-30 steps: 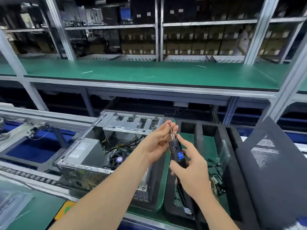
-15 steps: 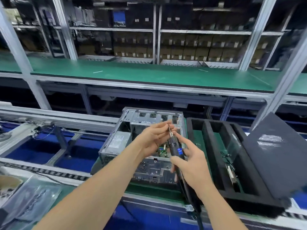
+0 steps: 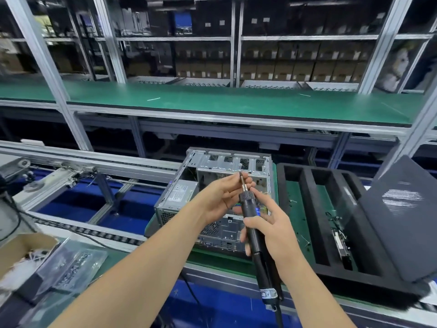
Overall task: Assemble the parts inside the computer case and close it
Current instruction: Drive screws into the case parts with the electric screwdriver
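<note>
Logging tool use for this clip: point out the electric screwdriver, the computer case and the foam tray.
electric screwdriver point(image 3: 250, 209): head view, black barrel.
computer case point(image 3: 212, 165): head view, top metal frame.
foam tray point(image 3: 310, 192): head view, left divider.

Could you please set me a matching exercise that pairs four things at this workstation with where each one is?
Things:
1. black electric screwdriver
2. open silver metal computer case
3. dark grey flat side panel
4. brown cardboard box

Places:
A. tilted at the far right, by the black foam tray
B. lower left corner
C. in the right hand's grip, bit pinched by the left hand
D. on the green mat, behind both hands

Pairs: 1-C, 2-D, 3-A, 4-B
</note>
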Available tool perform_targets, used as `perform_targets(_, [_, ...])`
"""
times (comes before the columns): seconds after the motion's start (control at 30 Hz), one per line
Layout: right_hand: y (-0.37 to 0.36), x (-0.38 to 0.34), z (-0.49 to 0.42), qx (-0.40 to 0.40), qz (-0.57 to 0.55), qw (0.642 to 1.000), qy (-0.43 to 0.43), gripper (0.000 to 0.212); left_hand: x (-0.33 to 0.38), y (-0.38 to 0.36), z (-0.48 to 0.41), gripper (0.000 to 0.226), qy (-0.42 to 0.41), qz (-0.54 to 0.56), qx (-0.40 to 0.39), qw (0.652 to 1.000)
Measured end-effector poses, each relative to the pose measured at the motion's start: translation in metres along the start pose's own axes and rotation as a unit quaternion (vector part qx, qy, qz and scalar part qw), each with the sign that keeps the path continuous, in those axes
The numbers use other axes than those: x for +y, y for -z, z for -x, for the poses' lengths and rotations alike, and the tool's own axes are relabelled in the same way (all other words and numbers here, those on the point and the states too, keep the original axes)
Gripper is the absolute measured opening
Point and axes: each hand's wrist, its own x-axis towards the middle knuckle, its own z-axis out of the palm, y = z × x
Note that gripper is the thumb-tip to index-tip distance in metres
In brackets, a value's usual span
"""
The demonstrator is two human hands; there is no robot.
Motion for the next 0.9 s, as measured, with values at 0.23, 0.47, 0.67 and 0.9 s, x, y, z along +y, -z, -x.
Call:
perform_targets(0.23, [0.005, 0.014, 0.003, 0.014, -0.101, 0.993, -0.067, 0.048, -0.008, 0.004, -0.005, 0.024, 0.008, -0.089, 0.056, 0.994])
perform_targets(0.47, [0.02, 0.04, 0.001, 0.088, -0.096, 0.984, -0.124, 0.036, 0.017, 0.061, -0.02, 0.025, -0.018, -0.426, 0.218, 0.878])
perform_targets(0.67, [0.014, 0.054, -0.009, 0.142, -0.094, 0.977, -0.125, 0.039, 0.03, 0.097, -0.049, 0.02, 0.093, -0.775, -0.043, 0.624])
perform_targets(0.9, [-0.004, 0.062, -0.015, 0.219, -0.082, 0.968, -0.095, 0.039, 0.013, 0.108, -0.084, 0.04, 0.152, -0.821, -0.115, 0.539])
